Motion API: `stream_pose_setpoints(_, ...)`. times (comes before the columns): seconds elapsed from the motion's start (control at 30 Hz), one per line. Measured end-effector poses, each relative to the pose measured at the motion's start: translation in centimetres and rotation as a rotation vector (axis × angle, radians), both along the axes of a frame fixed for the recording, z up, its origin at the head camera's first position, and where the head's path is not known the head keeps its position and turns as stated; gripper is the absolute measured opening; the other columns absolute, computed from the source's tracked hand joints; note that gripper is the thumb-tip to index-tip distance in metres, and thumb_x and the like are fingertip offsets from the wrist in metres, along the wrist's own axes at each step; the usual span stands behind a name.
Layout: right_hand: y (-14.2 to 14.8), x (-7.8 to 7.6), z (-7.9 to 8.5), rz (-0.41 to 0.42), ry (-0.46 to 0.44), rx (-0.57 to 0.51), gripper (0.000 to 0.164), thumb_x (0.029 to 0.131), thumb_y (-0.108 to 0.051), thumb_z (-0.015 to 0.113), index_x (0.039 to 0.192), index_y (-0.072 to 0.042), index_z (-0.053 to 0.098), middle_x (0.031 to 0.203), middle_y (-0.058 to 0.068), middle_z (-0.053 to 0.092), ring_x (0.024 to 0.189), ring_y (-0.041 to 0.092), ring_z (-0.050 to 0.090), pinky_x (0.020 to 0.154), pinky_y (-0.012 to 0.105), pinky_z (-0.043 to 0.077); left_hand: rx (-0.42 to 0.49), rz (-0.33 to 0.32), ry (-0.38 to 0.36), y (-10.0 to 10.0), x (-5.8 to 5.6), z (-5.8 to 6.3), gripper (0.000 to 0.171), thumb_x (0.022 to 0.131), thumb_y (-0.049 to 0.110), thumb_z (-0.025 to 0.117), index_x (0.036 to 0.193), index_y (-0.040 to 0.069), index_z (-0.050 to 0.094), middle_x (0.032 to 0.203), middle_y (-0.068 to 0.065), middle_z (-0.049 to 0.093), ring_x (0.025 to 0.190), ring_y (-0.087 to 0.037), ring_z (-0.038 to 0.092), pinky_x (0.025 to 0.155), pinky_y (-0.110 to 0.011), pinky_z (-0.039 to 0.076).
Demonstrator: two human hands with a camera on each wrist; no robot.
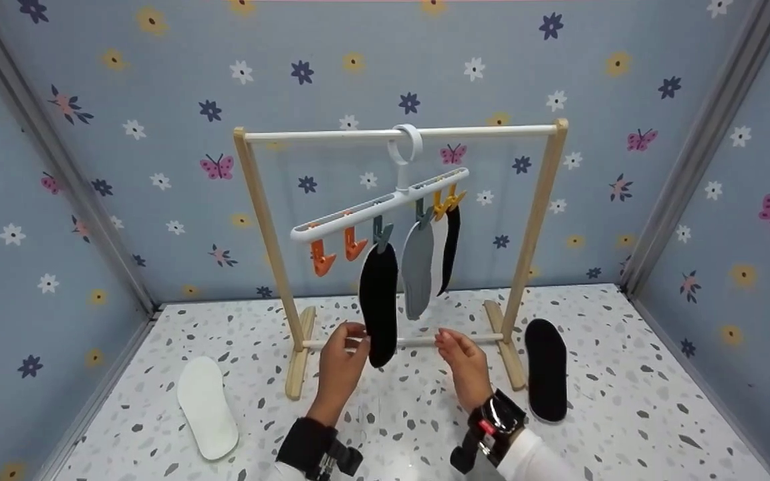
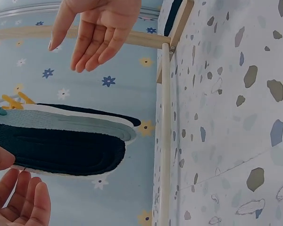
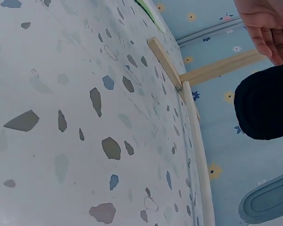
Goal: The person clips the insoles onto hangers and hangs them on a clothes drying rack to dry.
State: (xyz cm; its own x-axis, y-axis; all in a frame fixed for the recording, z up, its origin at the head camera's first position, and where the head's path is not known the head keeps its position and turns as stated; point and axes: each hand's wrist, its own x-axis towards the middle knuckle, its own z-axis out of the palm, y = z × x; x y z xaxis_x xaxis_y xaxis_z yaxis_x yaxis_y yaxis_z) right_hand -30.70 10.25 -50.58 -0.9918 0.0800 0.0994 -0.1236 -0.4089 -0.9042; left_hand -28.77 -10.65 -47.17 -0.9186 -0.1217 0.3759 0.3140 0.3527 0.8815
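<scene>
A black insole (image 1: 379, 307) hangs upright from a dark green clip (image 1: 381, 234) on a white clip hanger (image 1: 358, 217). At its lower left edge is my left hand (image 1: 343, 366), thumb in front and fingertips at the edge, pinching it lightly. My right hand (image 1: 466, 367) is held apart to the right of the insole, fingers relaxed and nothing in them. Behind hang a grey insole (image 1: 418, 270) from another green clip and a black-and-white insole (image 1: 450, 250) from yellow clips (image 1: 448, 202). Two orange clips (image 1: 337, 252) at the near end hold nothing.
The hanger's ring hooks over the white top bar (image 1: 492, 130) of a wooden stand (image 1: 537, 227). A white insole (image 1: 208, 407) lies on the speckled surface at left, a black insole (image 1: 547, 371) at right beside the stand's foot. Flowered walls (image 1: 178, 174) enclose the surface.
</scene>
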Motion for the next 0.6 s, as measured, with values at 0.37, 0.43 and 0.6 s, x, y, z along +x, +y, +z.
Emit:
stream_pose_setpoints(0.37,1.8,0.5,-0.6,-0.043,-0.056,-0.006,0.020,0.095,-0.011,0.055,0.106,0.004,0.062,0.093,0.004,0.066,0.088,0.012,0.061,0.084,0.024,0.049,0.009,0.014,-0.056,-0.6,0.8,-0.4,0.017,0.092,0.014,0.058,0.108,0.008,0.060,0.098,-0.006,0.062,0.087,-0.018,0.060,0.075,-0.033,0.049)
stream_pose_setpoints(0.43,2.3,0.6,-0.5,-0.068,-0.080,0.006,0.018,0.094,-0.011,0.057,0.104,0.003,0.063,0.091,0.003,0.066,0.085,0.011,0.061,0.083,0.023,0.049,0.018,0.008,-0.064,-0.8,1.0,-0.4,0.017,0.092,0.014,0.058,0.108,0.008,0.060,0.099,-0.007,0.062,0.087,-0.018,0.060,0.075,-0.033,0.049)
stream_pose_setpoints(0.6,3.9,1.1,-0.5,-0.135,-0.137,0.047,0.017,0.093,-0.014,0.060,0.100,0.000,0.064,0.090,0.002,0.066,0.085,0.012,0.061,0.082,0.022,0.050,0.014,0.012,-0.059,-1.7,1.5,-0.4,0.018,0.092,0.014,0.059,0.109,0.007,0.060,0.099,-0.007,0.061,0.086,-0.018,0.060,0.073,-0.030,0.050)
